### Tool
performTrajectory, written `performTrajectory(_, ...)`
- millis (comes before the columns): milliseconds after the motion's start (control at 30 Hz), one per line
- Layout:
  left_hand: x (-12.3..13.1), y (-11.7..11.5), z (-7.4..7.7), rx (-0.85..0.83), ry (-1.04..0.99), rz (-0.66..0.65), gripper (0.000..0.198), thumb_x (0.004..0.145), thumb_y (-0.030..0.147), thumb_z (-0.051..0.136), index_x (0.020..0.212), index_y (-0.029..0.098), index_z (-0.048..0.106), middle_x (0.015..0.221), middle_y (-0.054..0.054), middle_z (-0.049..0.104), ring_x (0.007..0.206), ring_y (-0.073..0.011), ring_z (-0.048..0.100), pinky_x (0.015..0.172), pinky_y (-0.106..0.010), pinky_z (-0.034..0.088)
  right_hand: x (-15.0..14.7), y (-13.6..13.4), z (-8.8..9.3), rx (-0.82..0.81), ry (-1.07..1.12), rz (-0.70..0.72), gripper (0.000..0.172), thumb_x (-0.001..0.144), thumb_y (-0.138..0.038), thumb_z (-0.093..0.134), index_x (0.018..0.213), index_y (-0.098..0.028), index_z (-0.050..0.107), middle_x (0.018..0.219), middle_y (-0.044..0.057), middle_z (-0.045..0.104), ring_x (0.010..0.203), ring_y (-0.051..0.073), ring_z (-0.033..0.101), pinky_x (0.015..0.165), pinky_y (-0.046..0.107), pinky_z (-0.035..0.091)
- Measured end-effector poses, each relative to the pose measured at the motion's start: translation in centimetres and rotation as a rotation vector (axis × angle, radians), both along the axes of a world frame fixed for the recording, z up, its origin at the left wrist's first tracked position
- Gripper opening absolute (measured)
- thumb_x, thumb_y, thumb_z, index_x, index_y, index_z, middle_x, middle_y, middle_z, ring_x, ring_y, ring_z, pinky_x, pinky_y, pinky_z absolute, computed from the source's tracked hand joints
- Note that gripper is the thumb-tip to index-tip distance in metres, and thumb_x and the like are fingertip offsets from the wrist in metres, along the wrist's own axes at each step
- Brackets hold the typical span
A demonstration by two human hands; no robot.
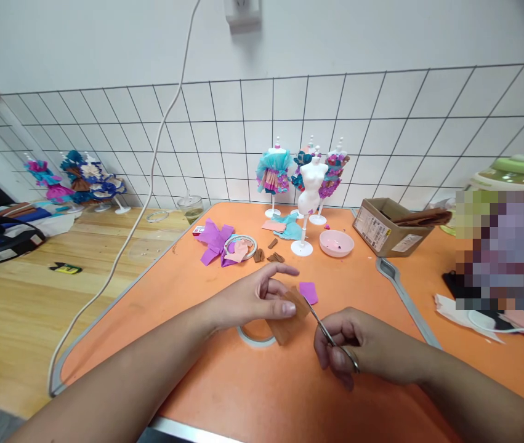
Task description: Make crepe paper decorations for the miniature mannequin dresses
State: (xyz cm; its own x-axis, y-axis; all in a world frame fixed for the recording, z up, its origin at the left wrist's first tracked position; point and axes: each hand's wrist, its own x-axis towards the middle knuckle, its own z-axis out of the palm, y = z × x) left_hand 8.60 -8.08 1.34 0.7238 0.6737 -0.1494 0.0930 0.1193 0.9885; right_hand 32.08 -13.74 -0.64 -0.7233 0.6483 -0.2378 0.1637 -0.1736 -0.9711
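Observation:
My left hand [266, 298] pinches a piece of brown crepe paper [282, 329] between thumb and fingers, above the orange table. In my right hand [342, 344] is a pair of metal scissors [326, 331], its fingers closed around the handles. The blades point up and left, with their tips at the brown paper's right edge. Just beyond the paper lies a small purple paper piece [308, 293]. A pale ring, perhaps a tape roll [257, 337], lies on the table, partly hidden beneath my left hand and the paper.
A bare white mini mannequin [311, 191] stands at the back, with dressed ones [274, 169] behind it. Nearby are a pink bowl [336, 243], purple paper [215, 239], brown scraps [274, 257] and a cardboard box [372, 231]. A white cable [153, 166] hangs at left.

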Motion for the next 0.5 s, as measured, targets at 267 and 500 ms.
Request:
performTrajectory(267,1.2,-1.0,-0.2,-0.090,-0.121,-0.092,0.047,0.062,0.039,0.083,0.097,0.014,0.066,0.080,-0.005,0.069,0.072,-0.0139,0.065,0.067,-0.024,0.048,-1.1,-0.8,0.0,-0.065,0.050,0.016,0.029,0.072,-0.041,0.072,0.076,-0.016,0.058,0.065,-0.001,0.058,0.059,0.012,0.056,0.062,0.025,0.045)
performTrajectory(500,1.3,-0.9,-0.3,-0.086,-0.050,-0.059,0.028,0.062,0.033,0.083,0.076,0.013,0.070,0.068,0.000,0.068,0.060,-0.0068,0.059,0.064,-0.019,0.047,-1.2,-1.0,-0.4,-0.098,0.036,0.096,0.036,0.069,-0.042,0.076,0.089,-0.014,0.063,0.075,0.001,0.062,0.064,0.011,0.054,0.063,0.023,0.043)
